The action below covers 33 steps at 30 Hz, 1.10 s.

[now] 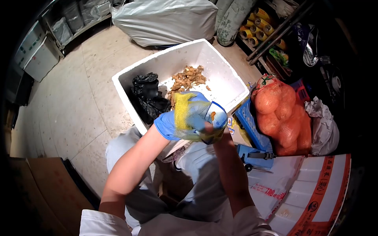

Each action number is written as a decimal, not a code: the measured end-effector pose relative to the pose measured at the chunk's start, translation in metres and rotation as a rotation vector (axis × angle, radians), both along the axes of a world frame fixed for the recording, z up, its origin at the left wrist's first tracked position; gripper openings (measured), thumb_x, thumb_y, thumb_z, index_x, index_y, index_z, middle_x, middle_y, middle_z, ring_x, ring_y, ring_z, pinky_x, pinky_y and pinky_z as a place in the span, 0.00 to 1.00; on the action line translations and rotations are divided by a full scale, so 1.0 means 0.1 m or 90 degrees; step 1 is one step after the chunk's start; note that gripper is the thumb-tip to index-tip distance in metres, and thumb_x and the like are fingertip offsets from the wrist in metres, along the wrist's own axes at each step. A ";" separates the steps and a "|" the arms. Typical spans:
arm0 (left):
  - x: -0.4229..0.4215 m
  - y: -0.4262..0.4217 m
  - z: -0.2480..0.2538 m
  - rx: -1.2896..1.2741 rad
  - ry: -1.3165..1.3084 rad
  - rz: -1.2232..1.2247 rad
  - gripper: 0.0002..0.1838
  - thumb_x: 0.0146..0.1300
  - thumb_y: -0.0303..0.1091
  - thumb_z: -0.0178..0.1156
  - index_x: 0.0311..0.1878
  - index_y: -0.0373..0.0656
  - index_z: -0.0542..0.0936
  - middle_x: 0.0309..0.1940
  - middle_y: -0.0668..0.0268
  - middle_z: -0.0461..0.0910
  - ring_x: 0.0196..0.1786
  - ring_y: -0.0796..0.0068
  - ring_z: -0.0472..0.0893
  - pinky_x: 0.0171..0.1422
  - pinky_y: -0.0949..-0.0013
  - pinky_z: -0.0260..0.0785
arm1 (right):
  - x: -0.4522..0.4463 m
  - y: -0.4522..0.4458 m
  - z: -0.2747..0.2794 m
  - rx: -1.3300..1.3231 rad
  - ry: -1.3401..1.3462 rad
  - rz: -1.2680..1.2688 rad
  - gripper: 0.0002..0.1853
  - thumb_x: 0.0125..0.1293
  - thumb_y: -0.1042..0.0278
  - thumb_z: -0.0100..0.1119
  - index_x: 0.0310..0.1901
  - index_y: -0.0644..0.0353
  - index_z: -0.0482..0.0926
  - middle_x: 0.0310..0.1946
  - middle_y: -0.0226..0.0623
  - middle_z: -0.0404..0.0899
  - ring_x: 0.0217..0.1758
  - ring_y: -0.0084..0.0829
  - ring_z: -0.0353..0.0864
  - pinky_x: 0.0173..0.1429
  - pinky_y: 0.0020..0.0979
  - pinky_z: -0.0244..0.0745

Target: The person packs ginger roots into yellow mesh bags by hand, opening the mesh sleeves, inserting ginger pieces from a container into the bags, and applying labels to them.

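My left hand (167, 125) wears a blue glove, and a yellow mesh bag (182, 112) is bunched over and around it. My right hand (209, 126) is closed at the bag's blue-edged end, mostly covered by it. A blue and white label with an orange-brown picture (213, 115) shows at that end. Both hands are above the near edge of a white foam box (147, 61). Inside the box lie knobbly pieces of ginger (188, 78) and a crumpled black plastic bag (147, 94). The fingers are partly hidden by mesh and blur.
A red mesh sack of round produce (281, 114) stands to the right, beside a blue plastic crate (254, 124). A blue device (256, 155) sits by a printed carton (303, 192). Behind the box is a large silver-grey wrapped bundle (169, 21). Brown cardboard (59, 188) is lower left.
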<state>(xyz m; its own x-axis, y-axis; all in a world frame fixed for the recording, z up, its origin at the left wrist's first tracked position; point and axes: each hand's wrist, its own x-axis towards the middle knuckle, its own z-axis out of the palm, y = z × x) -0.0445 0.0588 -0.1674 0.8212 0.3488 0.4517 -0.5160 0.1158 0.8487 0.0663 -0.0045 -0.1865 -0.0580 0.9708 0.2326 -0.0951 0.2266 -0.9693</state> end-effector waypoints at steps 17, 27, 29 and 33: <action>-0.44 0.68 0.29 -0.175 0.002 0.713 0.12 0.54 0.26 0.57 0.43 0.38 0.74 0.31 0.68 0.77 0.27 0.85 0.73 0.28 0.85 0.63 | -0.90 0.03 -0.66 0.213 -0.517 0.161 0.15 0.49 0.79 0.51 0.41 0.66 0.71 0.33 0.43 0.75 0.35 0.35 0.73 0.36 0.31 0.69; -0.56 1.12 -0.13 -0.243 0.163 0.560 0.11 0.56 0.41 0.57 0.37 0.45 0.74 0.22 0.78 0.68 0.20 0.91 0.64 0.20 0.85 0.53 | -0.04 0.46 -0.01 -0.477 -0.177 0.091 0.12 0.60 0.60 0.53 0.28 0.61 0.76 0.11 0.26 0.69 0.08 0.15 0.59 0.13 0.17 0.55; -0.55 1.15 -0.35 -0.305 0.171 0.537 0.11 0.56 0.41 0.57 0.38 0.46 0.74 0.23 0.78 0.69 0.20 0.91 0.64 0.20 0.85 0.53 | 0.46 0.73 -0.22 -0.443 -0.210 -0.099 0.12 0.59 0.61 0.54 0.27 0.62 0.76 0.13 0.29 0.72 0.09 0.16 0.62 0.13 0.18 0.57; -0.41 1.26 -0.91 -0.456 0.139 0.481 0.11 0.56 0.40 0.58 0.40 0.48 0.72 0.26 0.78 0.72 0.16 0.93 0.63 0.17 0.87 0.52 | 1.46 1.44 -1.17 -0.494 -0.338 -0.186 0.10 0.54 0.65 0.57 0.28 0.65 0.76 0.22 0.39 0.77 0.15 0.23 0.71 0.19 0.24 0.66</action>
<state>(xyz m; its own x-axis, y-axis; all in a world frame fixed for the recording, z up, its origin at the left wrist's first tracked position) -0.0857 0.1853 -0.2583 0.3194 0.9280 -0.1917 -0.5075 0.3383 0.7924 0.2120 0.1391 -0.3031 0.2961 0.8356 -0.4627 0.3541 -0.5460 -0.7593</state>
